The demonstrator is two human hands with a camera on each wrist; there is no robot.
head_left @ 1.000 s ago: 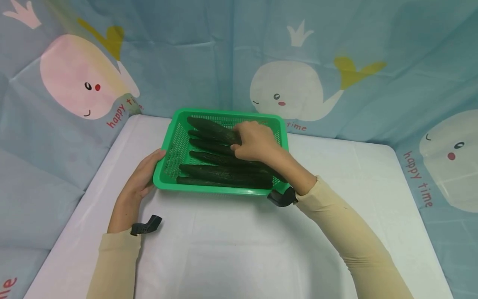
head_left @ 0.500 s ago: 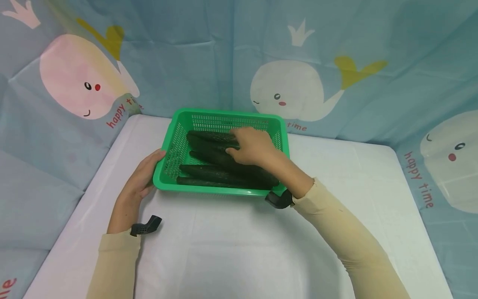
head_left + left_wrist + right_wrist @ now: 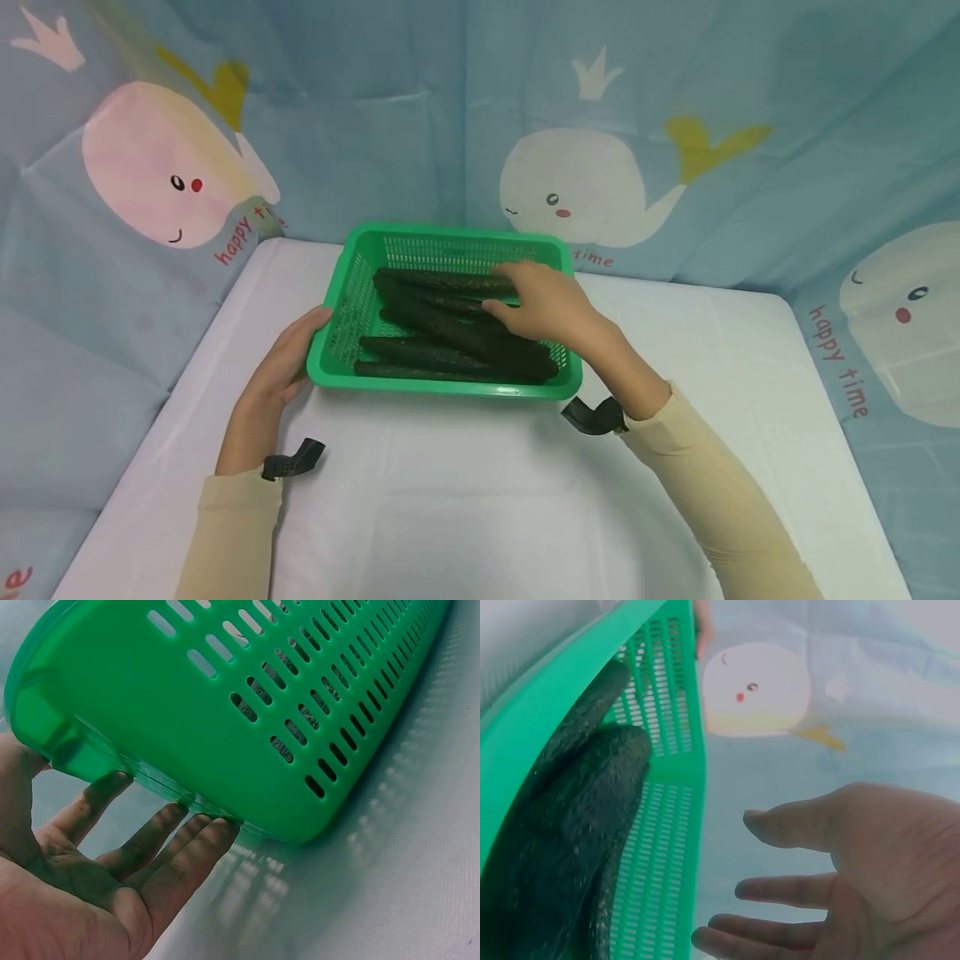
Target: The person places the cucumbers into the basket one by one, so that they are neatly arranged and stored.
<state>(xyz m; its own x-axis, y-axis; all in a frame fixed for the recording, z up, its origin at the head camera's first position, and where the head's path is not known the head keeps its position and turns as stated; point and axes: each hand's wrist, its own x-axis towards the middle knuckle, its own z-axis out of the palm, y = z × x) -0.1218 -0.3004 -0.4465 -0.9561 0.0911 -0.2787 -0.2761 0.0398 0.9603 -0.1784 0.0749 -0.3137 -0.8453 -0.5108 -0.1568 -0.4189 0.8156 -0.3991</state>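
Several dark green cucumbers (image 3: 442, 354) lie in a green plastic basket (image 3: 450, 392), mostly side by side, with one slanting across the others. My left hand (image 3: 294, 350) is at the basket's left side; in the left wrist view its extended fingertips touch the outer wall, with the thumb near the rim. Above the right part of the basket hovers my right hand (image 3: 551, 304), thumb and fingers spread and holding nothing. In the right wrist view, that hand (image 3: 877, 870) appears apart from the cucumbers (image 3: 570, 825), which show inside the basket wall.
The basket stands on a white-covered table (image 3: 465, 500), near its back edge. A pale blue curtain (image 3: 360, 125) printed with whales hangs behind and at both sides. Each wrist carries a black camera mount (image 3: 294, 460).
My right hand shifted a cucumber from the basket's back toward the front, let go of it and drew away to the right. The left hand stayed at the basket's side.
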